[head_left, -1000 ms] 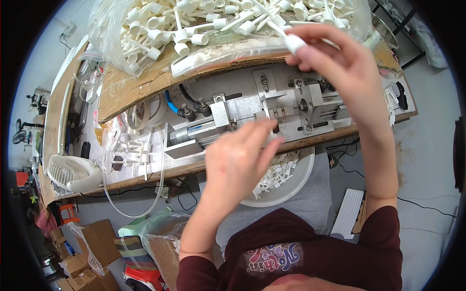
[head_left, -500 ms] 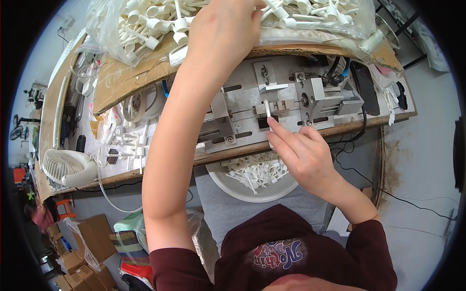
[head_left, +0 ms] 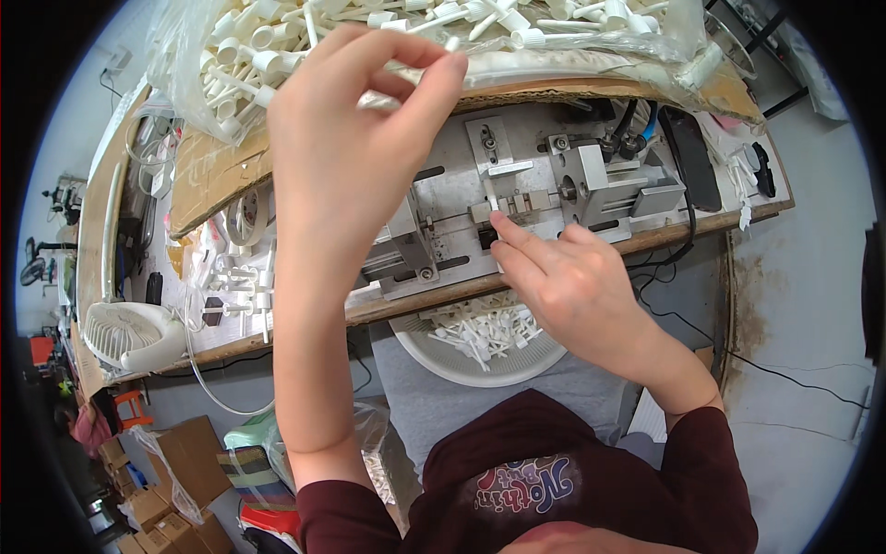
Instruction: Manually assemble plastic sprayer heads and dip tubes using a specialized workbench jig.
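Observation:
My left hand (head_left: pixel 355 129) is raised over the cardboard's near edge. Its thumb and forefinger pinch a white plastic stick, of which just the tip (head_left: pixel 452 43) shows. Several white capped sticks (head_left: pixel 263 60) lie heaped in a clear plastic bag behind it. Over the bench, my right hand (head_left: pixel 577 286) has its fingers closed on another white plastic stick (head_left: pixel 492 191), whose far end lies at the small metal holder (head_left: pixel 526 205) of the jig. The near end of that stick is mostly hidden by the fingers.
Metal clamp blocks (head_left: pixel 595 180) flank the holder. A white basket (head_left: pixel 434 355) of small white parts sits below the bench edge. A white fan (head_left: pixel 129 332) stands at left, and a black phone (head_left: pixel 692 162) lies at right. The cardboard sheet (head_left: pixel 208 189) overhangs the bench.
My left hand has come back from the heap toward me and to the left, a white stick tip now showing in its pinch. My right hand has shifted slightly left with its stick.

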The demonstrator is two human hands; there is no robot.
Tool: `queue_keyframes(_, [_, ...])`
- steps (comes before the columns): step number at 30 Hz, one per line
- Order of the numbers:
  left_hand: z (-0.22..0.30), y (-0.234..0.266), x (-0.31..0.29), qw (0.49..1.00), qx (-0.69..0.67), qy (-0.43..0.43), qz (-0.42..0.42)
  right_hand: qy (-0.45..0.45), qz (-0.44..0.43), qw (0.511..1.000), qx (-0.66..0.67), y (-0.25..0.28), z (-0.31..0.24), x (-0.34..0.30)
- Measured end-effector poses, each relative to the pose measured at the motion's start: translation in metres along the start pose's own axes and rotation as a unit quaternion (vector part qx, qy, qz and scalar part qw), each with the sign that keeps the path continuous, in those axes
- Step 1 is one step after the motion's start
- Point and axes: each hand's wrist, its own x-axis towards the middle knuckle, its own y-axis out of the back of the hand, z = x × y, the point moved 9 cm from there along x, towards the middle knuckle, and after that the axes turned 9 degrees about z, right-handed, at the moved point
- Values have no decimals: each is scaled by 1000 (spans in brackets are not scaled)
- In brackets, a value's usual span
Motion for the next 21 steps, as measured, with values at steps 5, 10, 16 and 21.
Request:
queue_keyframes(5, [-2, 8, -50, 995, -95, 39, -5, -84, 61, 988, 115, 32, 37, 23])
queue_keyframes(10, [13, -7, -116, 983, 95, -155, -19, -32, 258, 965, -32, 77, 85, 73])
queue_keyframes(16, [3, -37, -146, 976, 152, -137, -76, -202, 107, 968, -102, 43, 148, 113])
queue_keyframes(21, [5, -52, -146, 955, 222, -175, -94, -298, 67, 951, 50, 39, 155, 111])
